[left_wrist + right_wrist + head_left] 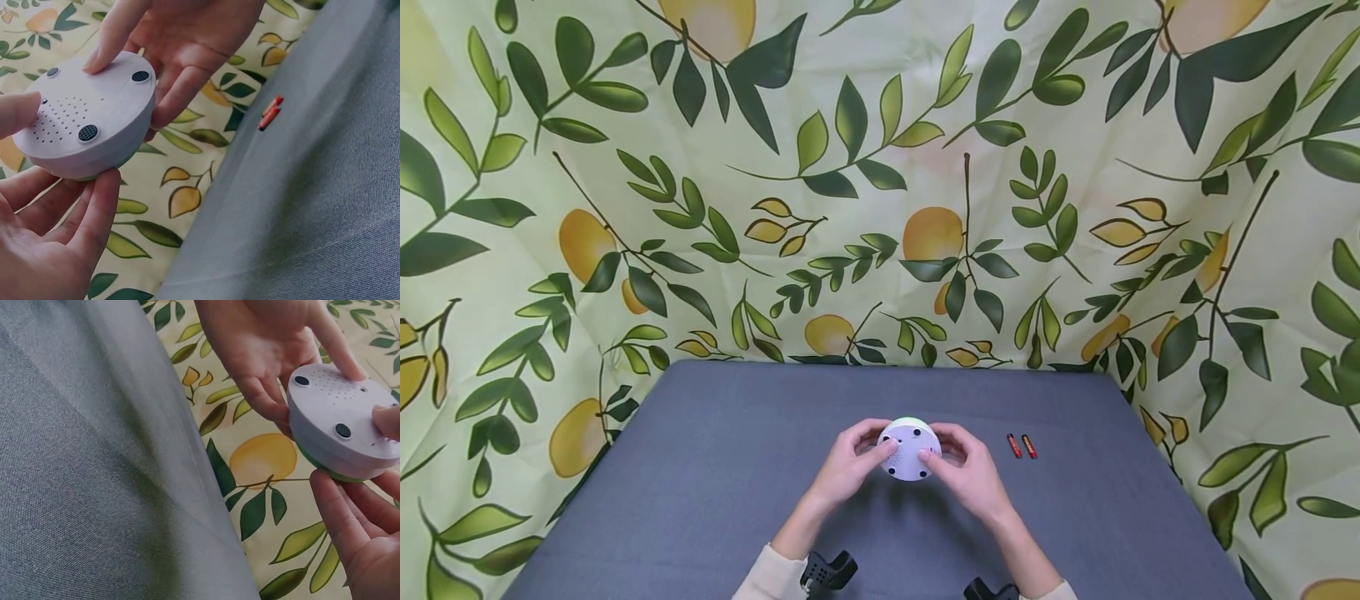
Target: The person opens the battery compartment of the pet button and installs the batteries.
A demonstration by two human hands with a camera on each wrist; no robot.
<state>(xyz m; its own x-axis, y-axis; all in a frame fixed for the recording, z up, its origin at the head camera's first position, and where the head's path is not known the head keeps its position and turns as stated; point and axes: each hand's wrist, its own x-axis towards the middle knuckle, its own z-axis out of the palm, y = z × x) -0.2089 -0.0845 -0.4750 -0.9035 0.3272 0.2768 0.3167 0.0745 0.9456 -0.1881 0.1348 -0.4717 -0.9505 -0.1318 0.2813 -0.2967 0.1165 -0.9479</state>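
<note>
Both hands hold a round white device (910,451) above the table, its underside turned up toward the head camera. That underside carries several dark round feet and a patch of small holes; a green edge shows on its far side in the right wrist view. My left hand (848,461) grips the left side, thumb on the flat face and fingers beneath. On the opposite side my right hand (972,472) does the same, its thumb (389,422) pressing the face near a foot. Two red batteries (1014,446) lie side by side to the right of the right hand.
A grey cloth-covered table (737,467) spreads under the hands. Behind and beside it hangs a curtain (880,183) printed with fruit and leaves. Black wrist cameras (829,572) sit at both cuffs.
</note>
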